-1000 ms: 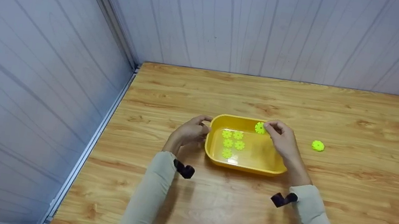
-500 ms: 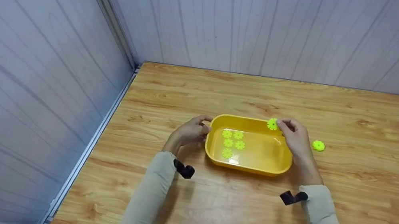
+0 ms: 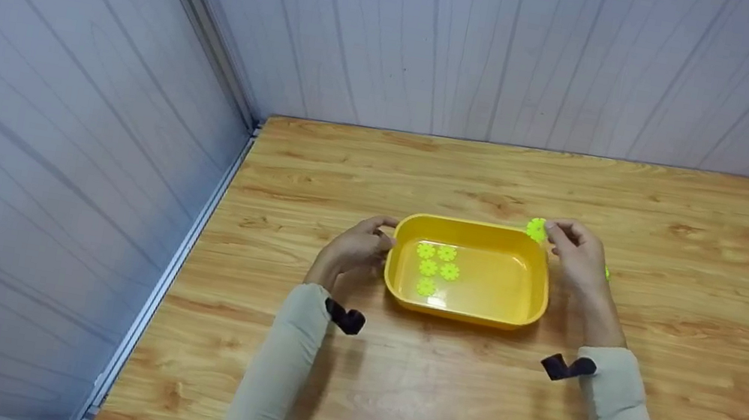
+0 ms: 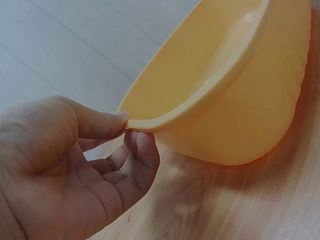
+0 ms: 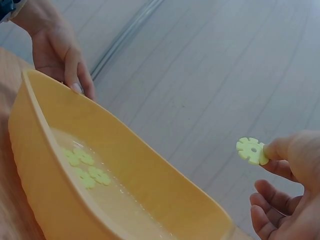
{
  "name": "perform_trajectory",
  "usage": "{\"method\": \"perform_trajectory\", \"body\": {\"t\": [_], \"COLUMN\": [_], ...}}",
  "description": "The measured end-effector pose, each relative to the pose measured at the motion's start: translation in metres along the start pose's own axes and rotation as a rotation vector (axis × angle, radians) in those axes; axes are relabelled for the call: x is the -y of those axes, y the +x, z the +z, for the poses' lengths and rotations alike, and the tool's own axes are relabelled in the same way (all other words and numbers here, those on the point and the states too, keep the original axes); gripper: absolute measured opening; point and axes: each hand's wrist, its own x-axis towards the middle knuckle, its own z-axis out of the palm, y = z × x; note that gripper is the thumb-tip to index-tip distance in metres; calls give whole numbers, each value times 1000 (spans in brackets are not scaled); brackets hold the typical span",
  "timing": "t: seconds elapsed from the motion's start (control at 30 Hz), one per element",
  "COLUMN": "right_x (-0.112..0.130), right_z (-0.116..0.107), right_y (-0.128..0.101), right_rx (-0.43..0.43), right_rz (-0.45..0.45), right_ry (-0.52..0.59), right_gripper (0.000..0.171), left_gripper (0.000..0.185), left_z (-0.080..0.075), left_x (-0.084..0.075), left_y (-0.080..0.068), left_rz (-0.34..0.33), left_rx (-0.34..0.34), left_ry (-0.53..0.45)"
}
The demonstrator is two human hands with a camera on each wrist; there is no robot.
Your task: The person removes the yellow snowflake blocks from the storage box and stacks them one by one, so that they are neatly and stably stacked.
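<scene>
The right hand [image 3: 579, 253] pinches a green slotted disc [image 3: 535, 229] between thumb and fingertip, the disc held on edge just past the far right corner of the yellow tub [image 3: 533, 314], over the wooden table [image 3: 433, 402]. The left hand [image 3: 355, 246] pinches the tub's left rim, thumb on top and fingers curled beneath, with four more discs [image 3: 437, 268] lying inside, nearer that side. The tub's long axis runs left to right between the hands; no brand or writing shows anywhere.
</scene>
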Motion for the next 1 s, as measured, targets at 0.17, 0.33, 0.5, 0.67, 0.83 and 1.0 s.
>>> {"method": "perform_trajectory", "body": {"t": [0.17,0.33,0.5,0.67,0.83,1.0], "right_x": [-5,-11,-17,-24,-31,-39], "right_z": [-11,-19,-27,-33,-41,-49], "right_y": [0,-1,0,-1,-3,-3], "right_rx": [-12,-38,-73,-95,-109,-118], "right_rz": [-7,1,21,49,71,84], "right_ry": [5,28,49,55,63,133], "right_gripper": [42,40,34,33,31,27], "left_gripper": [41,44,41,41,40,40], "left_z": [0,-2,-1,-1,0,1], "left_x": [-1,-2,-1,0,1,1], "left_y": [0,-1,-1,0,0,-1], "left_rz": [-3,-10,-18,-12,11,3], "left_rx": [28,69,41,16,4,-9], "left_ry": [-4,-6,-13,-7,5,13]}}
